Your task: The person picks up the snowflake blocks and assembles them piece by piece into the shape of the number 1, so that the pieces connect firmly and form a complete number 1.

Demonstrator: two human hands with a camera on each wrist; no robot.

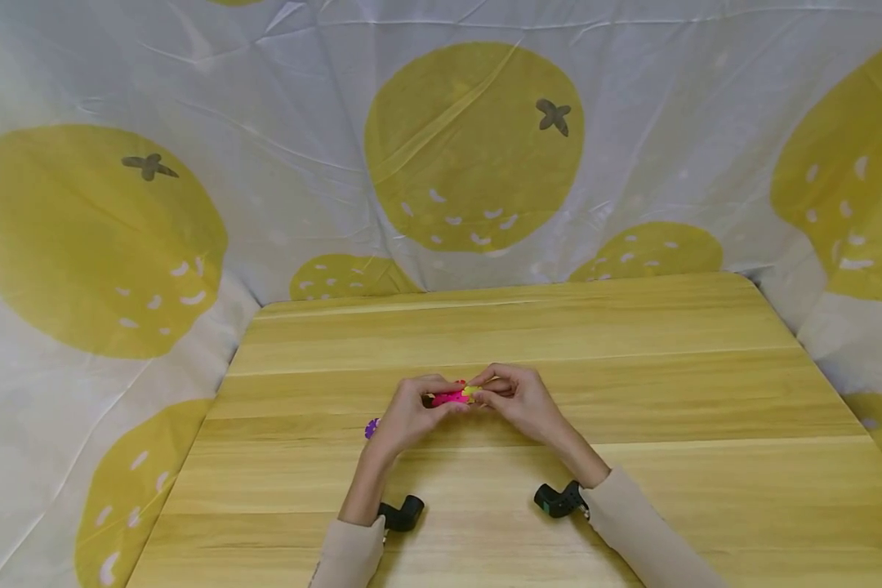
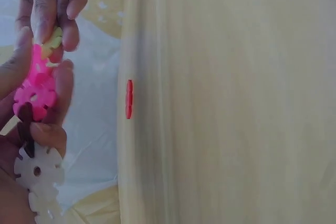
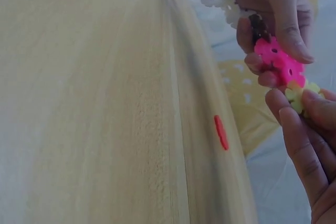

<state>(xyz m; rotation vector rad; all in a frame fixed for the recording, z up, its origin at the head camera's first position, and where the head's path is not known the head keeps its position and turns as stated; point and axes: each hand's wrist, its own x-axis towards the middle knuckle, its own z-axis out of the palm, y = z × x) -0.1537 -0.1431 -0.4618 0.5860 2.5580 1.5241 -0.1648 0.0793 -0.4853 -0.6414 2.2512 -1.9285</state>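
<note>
My left hand [image 1: 404,418] grips a chain of interlocking notched plastic discs by its pink discs [image 3: 290,71], thumb on one side and fingers on the other. A dark brown disc [image 3: 258,28] joins the pink part to white discs [image 2: 38,169] trailing past the left hand. At that far end sits a purple disc [image 1: 371,428]. My right hand [image 1: 523,402] pinches a yellow disc [image 3: 295,97] against the other end of the pink discs, its fingertips partly covering it. The two hands meet almost fingertip to fingertip over the table.
A red disc [image 2: 129,99] is on the wooden table [image 1: 485,327], just beyond the hands in the head view. Behind the table hangs a white cloth [image 1: 287,163] printed with yellow fruit. A black wrist mount [image 1: 404,514] protrudes at the left sleeve, another black mount [image 1: 557,500] at the right.
</note>
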